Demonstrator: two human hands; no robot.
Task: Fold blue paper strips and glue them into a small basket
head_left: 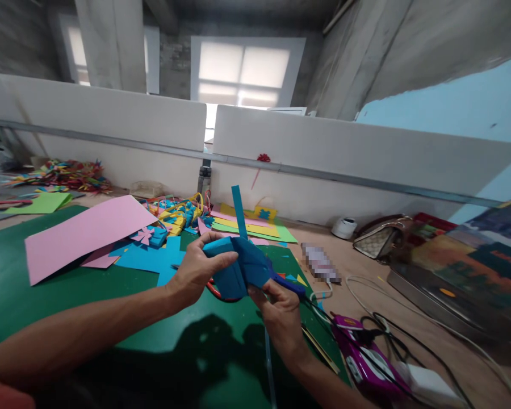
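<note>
Both my hands hold a folded blue paper piece (225,278) up over the green mat, its panels bent at creases. My left hand (196,270) grips its left panel, with the thumb laid across the front. My right hand (281,312) pinches the lower right panel between thumb and fingers. A narrow blue paper strip (239,210) sticks up behind the piece; whether it is joined on cannot be told. Red-handled scissors (213,291), partly hidden, lie behind the piece. Just beyond my right hand rests a blue tool (292,284), apparently a glue gun, mostly covered.
Pink card (89,236), blue sheets (147,257) and a pile of small paper baskets (181,213) lie on the green mat (8,267). A purple power strip (370,360) with cables sits at right, near a phone-like blurred object (321,262). A white partition (366,153) stands behind.
</note>
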